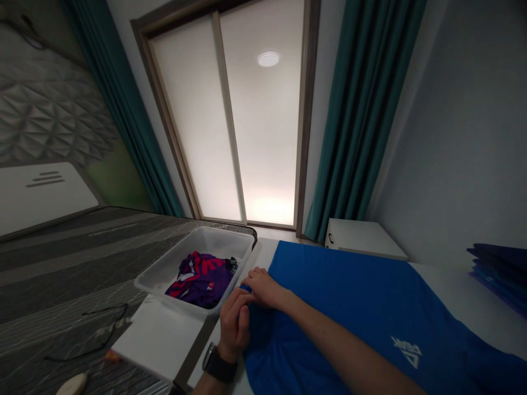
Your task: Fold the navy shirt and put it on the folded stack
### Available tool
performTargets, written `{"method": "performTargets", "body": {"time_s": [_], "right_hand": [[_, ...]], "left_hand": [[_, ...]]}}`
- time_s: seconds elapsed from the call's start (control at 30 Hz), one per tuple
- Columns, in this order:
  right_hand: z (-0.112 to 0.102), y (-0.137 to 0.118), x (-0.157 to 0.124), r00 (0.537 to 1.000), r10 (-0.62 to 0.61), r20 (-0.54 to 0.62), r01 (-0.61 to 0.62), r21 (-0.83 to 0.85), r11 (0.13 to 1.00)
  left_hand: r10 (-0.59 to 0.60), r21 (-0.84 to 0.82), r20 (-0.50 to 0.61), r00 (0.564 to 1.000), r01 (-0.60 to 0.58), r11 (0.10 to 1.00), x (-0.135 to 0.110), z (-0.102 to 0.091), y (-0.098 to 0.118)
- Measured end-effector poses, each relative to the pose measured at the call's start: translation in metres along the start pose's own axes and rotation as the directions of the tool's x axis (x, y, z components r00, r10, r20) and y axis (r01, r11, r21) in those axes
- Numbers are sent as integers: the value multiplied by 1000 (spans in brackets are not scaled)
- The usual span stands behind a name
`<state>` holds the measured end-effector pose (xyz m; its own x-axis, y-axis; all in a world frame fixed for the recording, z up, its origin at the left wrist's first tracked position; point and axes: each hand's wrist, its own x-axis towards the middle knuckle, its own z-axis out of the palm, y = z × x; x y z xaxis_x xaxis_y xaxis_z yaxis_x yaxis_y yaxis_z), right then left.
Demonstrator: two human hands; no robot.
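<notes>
A blue T-shirt point(349, 296) with a white logo lies spread out on a white tabletop, its left edge near the plastic bin. My left hand point(234, 323), with a dark watch on the wrist, is closed at that edge, its fingers curled on the fabric. Just above it, my right hand point(263, 286) reaches across the shirt and grips the same edge with bent fingers. The two hands touch or overlap at the fingertips. What lies under the fingers is partly hidden.
Left of the hands stands a translucent plastic bin point(152, 280) holding purple and red clothing point(201, 280). Folded dark blue garments point(500, 274) lie at the far right. A white cabinet point(366, 236) stands behind the table. A dark patterned bed point(82, 263) fills the left side.
</notes>
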<state>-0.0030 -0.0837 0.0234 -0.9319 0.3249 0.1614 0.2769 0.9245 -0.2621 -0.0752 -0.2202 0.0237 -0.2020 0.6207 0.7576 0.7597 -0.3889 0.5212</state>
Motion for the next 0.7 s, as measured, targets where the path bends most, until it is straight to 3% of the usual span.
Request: {"method": "performTargets", "body": {"time_s": [0.2, 0.37, 0.53, 0.63, 0.7], "right_hand": [[-18, 2, -11, 989, 78, -123, -56, 177, 983], [-50, 6, -52, 929, 197, -313, -92, 321, 943], [-66, 15, -98, 939, 307, -155, -168, 574, 801], [-67, 26, -117, 907, 417, -62, -281, 650, 707], [-66, 31, -123, 874, 484, -42, -368, 594, 716]], "left_hand": [[58, 52, -74, 996, -54, 997, -1, -1, 0], [59, 59, -112, 992, -53, 997, -2, 3, -2], [-29, 95, -93, 995, 38, 995, 2, 10, -7], [-114, 103, 68, 991, 106, 989, 3, 14, -8], [-156, 94, 188, 970, 140, 986, 4, 16, -7]]}}
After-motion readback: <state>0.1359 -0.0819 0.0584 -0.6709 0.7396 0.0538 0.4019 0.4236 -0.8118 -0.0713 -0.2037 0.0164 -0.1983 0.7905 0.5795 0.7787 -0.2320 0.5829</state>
